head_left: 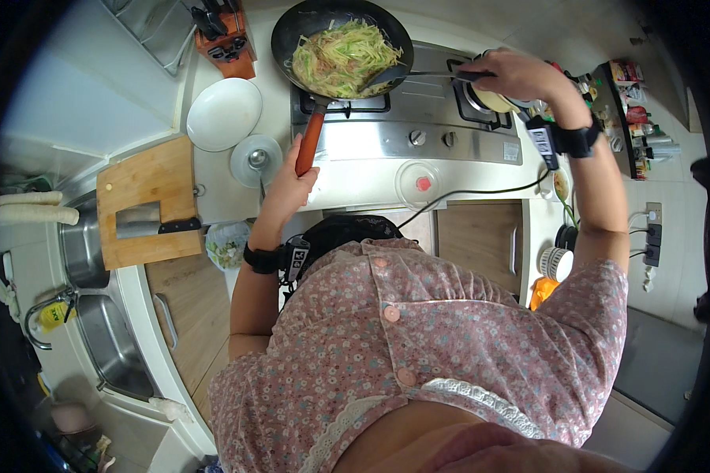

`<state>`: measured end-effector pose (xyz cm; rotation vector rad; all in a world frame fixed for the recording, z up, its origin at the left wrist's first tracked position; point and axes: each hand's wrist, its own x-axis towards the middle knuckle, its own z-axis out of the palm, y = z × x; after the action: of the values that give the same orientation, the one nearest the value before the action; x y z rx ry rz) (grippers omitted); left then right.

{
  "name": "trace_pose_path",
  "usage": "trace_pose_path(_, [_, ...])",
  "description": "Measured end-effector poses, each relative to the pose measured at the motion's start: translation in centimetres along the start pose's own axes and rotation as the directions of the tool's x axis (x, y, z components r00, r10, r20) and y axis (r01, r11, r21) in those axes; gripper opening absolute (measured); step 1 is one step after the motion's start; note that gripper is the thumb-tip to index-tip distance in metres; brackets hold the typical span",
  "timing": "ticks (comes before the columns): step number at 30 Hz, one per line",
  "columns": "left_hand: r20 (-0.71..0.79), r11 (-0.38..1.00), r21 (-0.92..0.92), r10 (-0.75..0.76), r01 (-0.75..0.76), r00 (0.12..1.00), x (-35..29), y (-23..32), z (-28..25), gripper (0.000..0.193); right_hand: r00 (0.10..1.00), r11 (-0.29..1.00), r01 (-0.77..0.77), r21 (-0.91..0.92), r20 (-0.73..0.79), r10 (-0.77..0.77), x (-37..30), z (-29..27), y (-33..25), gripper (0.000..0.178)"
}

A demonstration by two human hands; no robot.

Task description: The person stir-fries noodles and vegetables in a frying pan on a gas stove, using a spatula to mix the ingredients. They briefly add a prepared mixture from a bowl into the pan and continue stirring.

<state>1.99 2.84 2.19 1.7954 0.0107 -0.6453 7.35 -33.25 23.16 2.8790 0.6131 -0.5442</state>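
Note:
A black wok [397,33] sits over the left burner of the gas stove, holding a heap of pale green shredded vegetables [347,57] mixed with brownish strands. My left hand [289,188] is closed round the wok's reddish-brown handle [311,140]. Reaching over from the right, my right hand [521,76] grips the dark handle of a spatula [427,74]. The spatula's blade rests at the right side of the food, inside the wok.
Left of the stove are a white plate [224,114], a bowl with a spoon [243,164] and a knife block [226,39]. A cleaver [146,229] lies on a wooden cutting board [146,177] by the sink [112,331]. A small dish [409,175] stands at the counter's front.

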Motion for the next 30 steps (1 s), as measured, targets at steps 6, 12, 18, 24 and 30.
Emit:
trace_pose_path(6, [0.014,1.0,-0.022,-0.008,0.008,1.0,0.1,0.1,0.0,0.075,0.982,0.986,-0.069,0.149,-0.163,0.093,5.3,3.2,-0.7,0.038])
trace_pose_path(12, [-0.05,0.995,0.077,0.073,-0.069,0.996,0.6,-0.9,0.3,0.074,0.985,0.938,-0.137,0.318,-0.059,0.163,1.1,-0.1,2.7,0.037])
trace_pose_path(18, [-0.081,0.981,0.15,0.135,-0.122,0.988,0.7,-1.0,0.5,0.074,0.989,0.99,-0.121,0.077,0.089,0.114,-0.4,-4.4,2.7,0.038])
trace_pose_path(24, [-0.122,0.956,0.249,0.193,-0.158,0.974,0.3,-1.3,1.5,0.076,0.992,0.996,-0.068,-0.054,0.1,0.073,5.2,-3.5,0.0,0.037])
trace_pose_path(30, [-0.128,0.955,0.219,0.232,-0.2,0.964,1.0,-3.0,2.2,0.076,0.988,0.99,-0.098,-0.105,0.111,0.109,4.8,-3.6,-1.3,0.037])
